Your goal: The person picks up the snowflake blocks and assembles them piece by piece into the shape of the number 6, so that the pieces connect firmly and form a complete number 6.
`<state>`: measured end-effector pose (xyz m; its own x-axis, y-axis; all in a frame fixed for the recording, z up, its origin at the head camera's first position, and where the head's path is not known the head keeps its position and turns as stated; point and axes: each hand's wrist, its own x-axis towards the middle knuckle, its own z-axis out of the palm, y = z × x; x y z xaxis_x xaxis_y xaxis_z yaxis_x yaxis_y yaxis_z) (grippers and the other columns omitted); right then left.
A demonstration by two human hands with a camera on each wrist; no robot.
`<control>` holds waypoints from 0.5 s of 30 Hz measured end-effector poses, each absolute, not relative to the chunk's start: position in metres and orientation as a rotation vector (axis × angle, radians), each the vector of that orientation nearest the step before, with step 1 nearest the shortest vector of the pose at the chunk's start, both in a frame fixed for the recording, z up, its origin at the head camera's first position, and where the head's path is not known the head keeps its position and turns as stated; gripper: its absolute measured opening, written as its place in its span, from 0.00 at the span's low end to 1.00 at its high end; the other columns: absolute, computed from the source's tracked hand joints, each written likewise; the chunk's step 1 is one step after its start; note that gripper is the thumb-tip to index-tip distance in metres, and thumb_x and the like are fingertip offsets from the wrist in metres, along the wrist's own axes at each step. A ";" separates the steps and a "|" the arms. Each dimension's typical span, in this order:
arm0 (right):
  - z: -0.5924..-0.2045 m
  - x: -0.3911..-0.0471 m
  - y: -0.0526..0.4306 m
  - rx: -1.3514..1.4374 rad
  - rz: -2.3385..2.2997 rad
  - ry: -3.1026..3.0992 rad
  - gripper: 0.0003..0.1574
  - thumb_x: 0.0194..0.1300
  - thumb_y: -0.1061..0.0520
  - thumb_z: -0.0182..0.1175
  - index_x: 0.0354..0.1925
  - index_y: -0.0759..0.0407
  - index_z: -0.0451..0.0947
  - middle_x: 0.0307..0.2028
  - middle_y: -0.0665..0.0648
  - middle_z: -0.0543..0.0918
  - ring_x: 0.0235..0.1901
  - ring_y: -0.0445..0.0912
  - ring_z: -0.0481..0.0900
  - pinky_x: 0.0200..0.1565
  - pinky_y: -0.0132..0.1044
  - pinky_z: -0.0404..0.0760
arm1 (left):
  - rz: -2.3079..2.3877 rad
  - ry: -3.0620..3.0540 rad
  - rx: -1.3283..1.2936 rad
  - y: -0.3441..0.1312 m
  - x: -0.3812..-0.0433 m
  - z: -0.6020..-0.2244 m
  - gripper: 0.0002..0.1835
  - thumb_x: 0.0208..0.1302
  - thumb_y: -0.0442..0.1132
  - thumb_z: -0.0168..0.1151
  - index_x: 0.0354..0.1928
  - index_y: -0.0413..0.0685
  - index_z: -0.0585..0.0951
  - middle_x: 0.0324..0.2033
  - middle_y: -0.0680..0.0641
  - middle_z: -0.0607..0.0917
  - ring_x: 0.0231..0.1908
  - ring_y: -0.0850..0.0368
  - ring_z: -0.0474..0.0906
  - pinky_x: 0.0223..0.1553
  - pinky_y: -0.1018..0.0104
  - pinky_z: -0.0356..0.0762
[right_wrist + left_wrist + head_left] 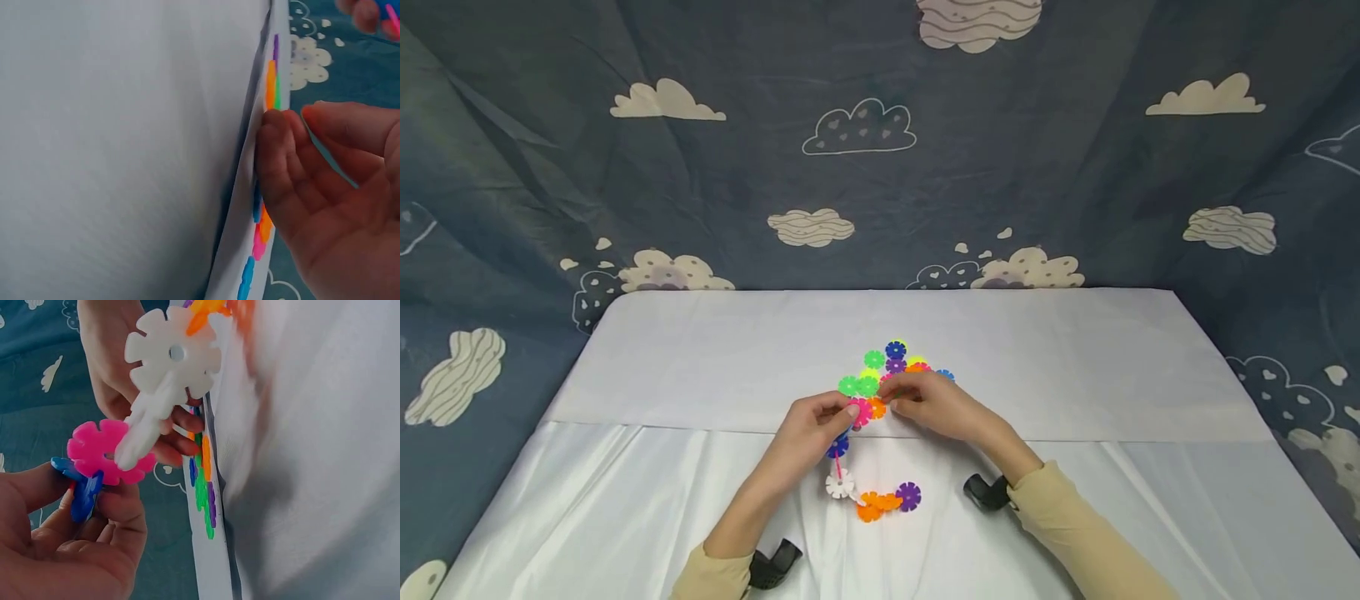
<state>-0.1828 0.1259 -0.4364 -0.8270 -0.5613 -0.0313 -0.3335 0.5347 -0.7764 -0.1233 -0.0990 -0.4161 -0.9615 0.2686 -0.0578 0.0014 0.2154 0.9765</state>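
Nearest us are the tan left sleeve [715,573] and right sleeve [1086,529], each with a black device [775,567] at the wrist. Between the forearms we see a chain of flower-shaped discs [839,485] over the white cloth [625,500]: from its lower end, a purple disc [908,497], orange discs [870,507], white discs [142,355], a pink disc [94,449] and blue discs [86,495]. Beyond it, the left hand [807,435] pinches the chain's upper end, thumb and fingers closed on the blue discs in the left wrist view. Just beside that thumb we find a magenta disc [860,411] next to an orange one; we cannot tell whether these belong to the chain. The right hand [938,407] is over the near part of the loose discs, its fingers softly bent and its thumb tip set slightly apart from the fingertips; we cannot tell whether they touch a disc. Farther on, more loose discs [896,366] lie grouped on the white tabletop [700,358], green, yellow, purple and dark blue, with a lighter blue one past the right hand. Behind the table we see a dark backdrop [745,175] printed with pale clouds [811,227].
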 end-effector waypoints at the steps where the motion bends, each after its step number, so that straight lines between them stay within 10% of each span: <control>1: -0.436 -0.185 0.125 -0.761 -1.147 2.494 0.15 0.68 0.64 0.60 0.51 0.55 0.82 0.45 0.49 0.83 0.43 0.43 0.78 0.50 0.39 0.78 | 1.829 2.265 0.260 -0.099 -0.123 -0.416 0.09 0.71 0.38 0.58 0.37 0.38 0.82 0.24 0.48 0.74 0.27 0.58 0.67 0.31 0.69 0.66; 15: -0.438 -0.194 0.113 -0.886 -0.946 2.496 0.15 0.61 0.62 0.69 0.47 0.51 0.83 0.39 0.48 0.79 0.35 0.44 0.73 0.38 0.36 0.76 | 1.822 2.216 0.216 -0.100 -0.125 -0.419 0.12 0.72 0.42 0.58 0.38 0.39 0.83 0.22 0.52 0.72 0.27 0.58 0.65 0.31 0.70 0.63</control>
<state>-0.1942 0.1131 -0.4383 -0.7531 -0.6530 -0.0806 -0.4355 0.5865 -0.6829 -0.1247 -0.0999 -0.4186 -0.9541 0.2793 -0.1079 -0.0519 0.2005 0.9783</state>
